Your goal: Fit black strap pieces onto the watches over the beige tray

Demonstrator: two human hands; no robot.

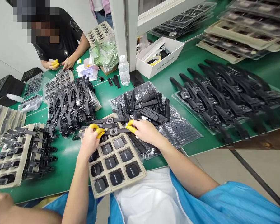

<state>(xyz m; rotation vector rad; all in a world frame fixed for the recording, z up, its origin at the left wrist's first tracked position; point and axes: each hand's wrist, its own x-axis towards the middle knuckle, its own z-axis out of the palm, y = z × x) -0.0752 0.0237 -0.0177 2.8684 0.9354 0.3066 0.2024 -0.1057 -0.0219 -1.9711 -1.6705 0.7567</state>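
— Left grip (90, 141) and right grip (146, 130): how do they stand?

— Both have fingers pinched together on 1 black watch (113, 132), to either side of its squarish body.

— Which way does it point?

— Its long axis runs left to right above the far part of the beige tray (142, 174), right end slightly farther off. Its round-marked side faces up.

— Counts?

— 2 yellow finger covers (100, 133) on each grip. At least 1 more watch (110, 120) lies just beyond, roughly parallel. In the tray, 9 dark squares (110, 162) show in 3 rows of 3.

— And around it?

— 1 bottle (124, 74) and 1 white box (169, 63) on the green surface (105, 94). Loose straps (151, 115) overlap on a plastic bag (177, 133), too jumbled to count.
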